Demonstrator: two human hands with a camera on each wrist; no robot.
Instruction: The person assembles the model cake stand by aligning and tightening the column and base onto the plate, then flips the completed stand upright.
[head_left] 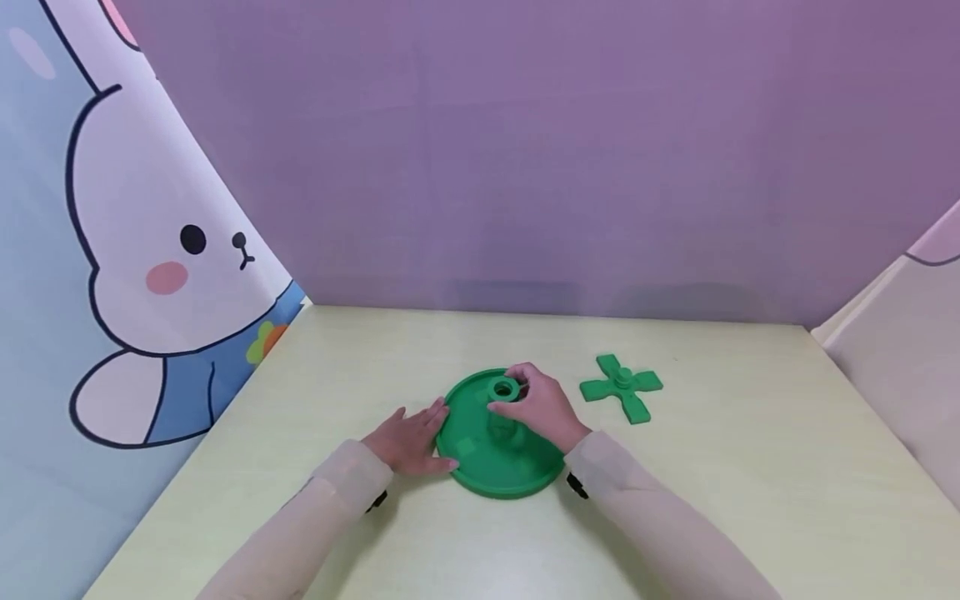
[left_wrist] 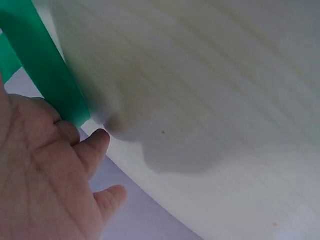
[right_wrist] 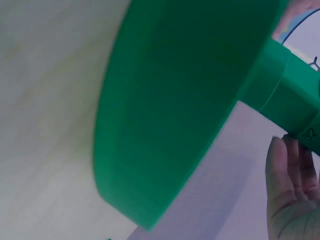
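Note:
A round green base with a raised rim [head_left: 495, 483] lies on the table, and a green hollow post [head_left: 501, 423] stands upright at its middle. My right hand [head_left: 543, 408] grips the post's ring-shaped top, thumb on the near side and fingers on the far side. A seam line and a small dark marking show on the post [right_wrist: 272, 80] in the right wrist view. At the base's left edge, my left hand [head_left: 408, 442] rests with fingers spread against the rim. The left wrist view has those fingers [left_wrist: 92, 150] beside the green rim [left_wrist: 50, 70].
To the right of the base lies a green four-armed cross piece [head_left: 622, 379] with a round knob at its centre. Behind the pale table [head_left: 360, 350] hangs a purple backdrop [head_left: 525, 167]. A cloth with a cartoon rabbit [head_left: 127, 208] hangs at the left.

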